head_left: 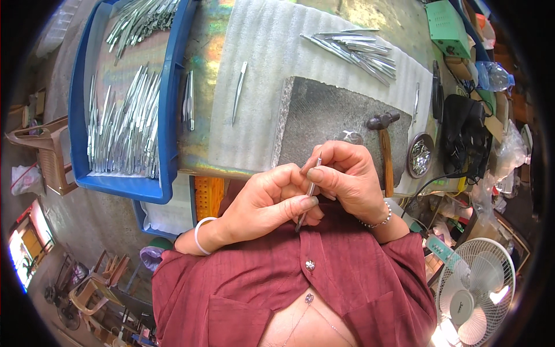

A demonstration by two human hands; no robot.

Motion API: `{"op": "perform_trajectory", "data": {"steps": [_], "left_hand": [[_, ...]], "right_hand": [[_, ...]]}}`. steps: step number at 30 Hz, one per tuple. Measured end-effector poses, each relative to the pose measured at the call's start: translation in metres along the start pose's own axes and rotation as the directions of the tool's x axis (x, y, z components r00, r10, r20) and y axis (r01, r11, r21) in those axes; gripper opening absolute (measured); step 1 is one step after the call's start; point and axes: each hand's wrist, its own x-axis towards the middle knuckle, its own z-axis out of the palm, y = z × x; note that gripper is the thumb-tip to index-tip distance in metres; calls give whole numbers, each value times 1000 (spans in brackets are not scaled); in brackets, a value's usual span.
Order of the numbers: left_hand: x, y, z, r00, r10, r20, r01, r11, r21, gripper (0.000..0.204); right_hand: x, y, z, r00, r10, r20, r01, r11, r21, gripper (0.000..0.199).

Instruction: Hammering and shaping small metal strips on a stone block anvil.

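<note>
- I log a bright view, bowed edges, black rim.
- Blown-out opening, far left of left hand.
- Glare at fan, below right hand.
- Tabletop sheen, beyond left hand.

Two hands — one hammer, one stone slab

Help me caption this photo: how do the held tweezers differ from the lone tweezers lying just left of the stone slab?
The held tweezers are in the left grip and right grip, while the lone tweezers lie untouched on the white foam sheet. The held tweezers are partly covered; the lone tweezers show their whole length. Both are slim, silvery metal.
</note>
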Motion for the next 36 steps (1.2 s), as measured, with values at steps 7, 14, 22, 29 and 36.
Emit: {"op": "perform_trajectory", "data": {"steps": [7, 14, 22, 29, 36], "left_hand": [[3, 1, -4, 997, 64, 34, -65, 997, 32, 19], [8, 6, -2, 1000, 13, 20, -11, 995, -96, 25], [12, 10, 3, 1000, -15, 20, 16, 998, -57, 28], [16, 13, 13, 999, -35, -13, 35, 999, 7, 27], [20, 13, 24, 999, -19, -38, 23, 994, 110, 19]], "right_hand": [[6, -7, 7, 1000, -17, -15, 17, 1000, -2, 6], [9, -12, 7, 998, 30, -52, -33, 997, -64, 11], [6, -13, 6, 997, -20, -80, 15, 998, -58, 9], [0, -15, -1, 998, -56, -8, 56, 997, -45, 13], [-9, -13, -9, 988, -142, 55, 143, 990, -19, 16]]}}
